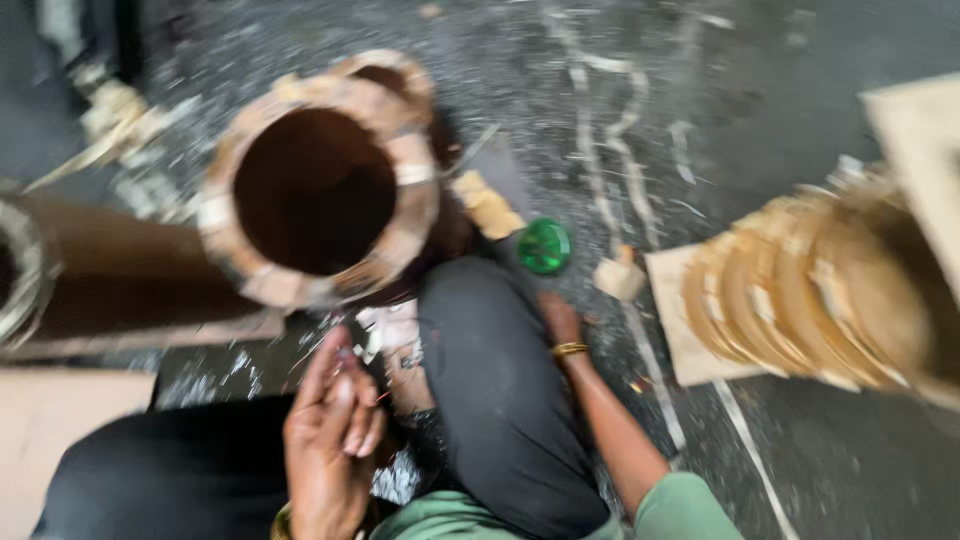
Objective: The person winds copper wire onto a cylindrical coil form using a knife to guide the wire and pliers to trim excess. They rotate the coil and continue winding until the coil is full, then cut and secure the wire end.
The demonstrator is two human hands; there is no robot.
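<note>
Floor (800, 90): dark, gritty, strewn w/ pale shavings and strips. On it: large hollow wooden cylinder (315, 190), open end up; green round lid (544, 246); small wood block (620, 278); stack of thin curved wood pieces (810, 290) on flat board (680, 340), right side. Image blurred.

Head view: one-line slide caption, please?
Left hand raised pinching something small beside a round hollow cane frame; right hand down by the knee near a green lid.
</note>
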